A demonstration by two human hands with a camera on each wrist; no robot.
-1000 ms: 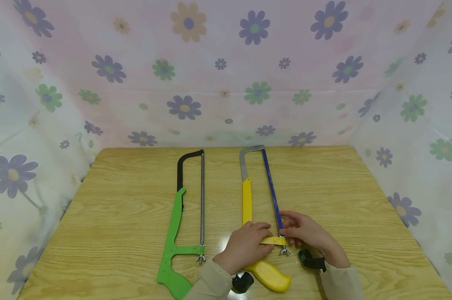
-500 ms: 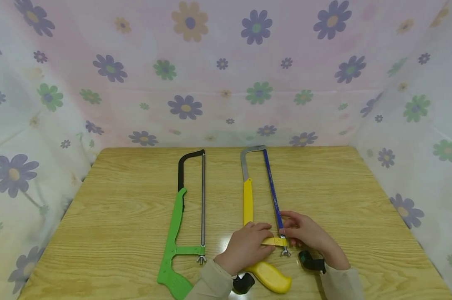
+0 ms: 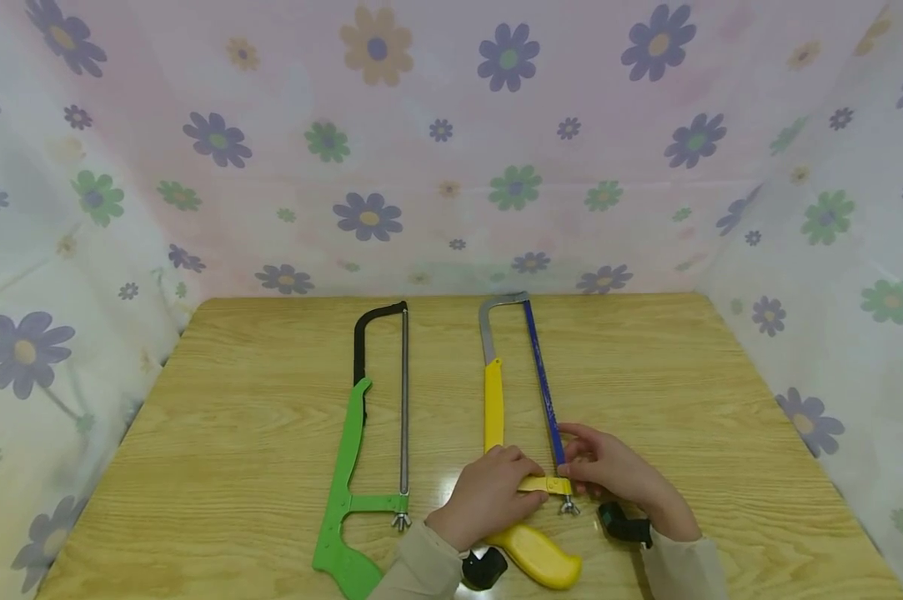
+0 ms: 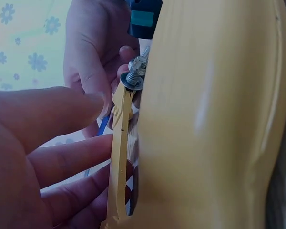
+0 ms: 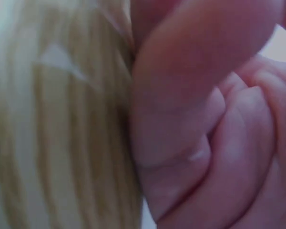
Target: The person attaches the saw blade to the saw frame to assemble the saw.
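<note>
Fingers of the left hand (image 3: 489,493) grip the yellow crossbar (image 3: 535,484) of the yellow hacksaw (image 3: 494,408), with the thumb on its near side and the other fingers on its far side. Opposite them, the thumb and forefinger of the right hand (image 3: 612,468) pinch the near end of the blue blade (image 3: 544,383), just beyond the crossbar's outer end. The saw lies flat on the table (image 3: 241,433) beneath both sets of fingers: its handle (image 3: 544,558) is nearer the person than the left fingers, and the blade runs away from the right fingertips to the far tip of the frame. The wing nut (image 3: 569,507) sits just on the near side of the right thumb, with no finger seen turning it. The green hacksaw (image 3: 343,462) lies to the left of the left fingers, untouched.

Whether the blade's near end is seated on its pin cannot be told; the right fingers hide that spot, and the right wrist view shows little beyond skin and tabletop. If it is only half on, a loosened pinch could let it slip off. If the left grip eases, a pull on the blade may swing the frame across the smooth top. Teeth running close past the right fingertips might nick them should the blade twist or jerk.
</note>
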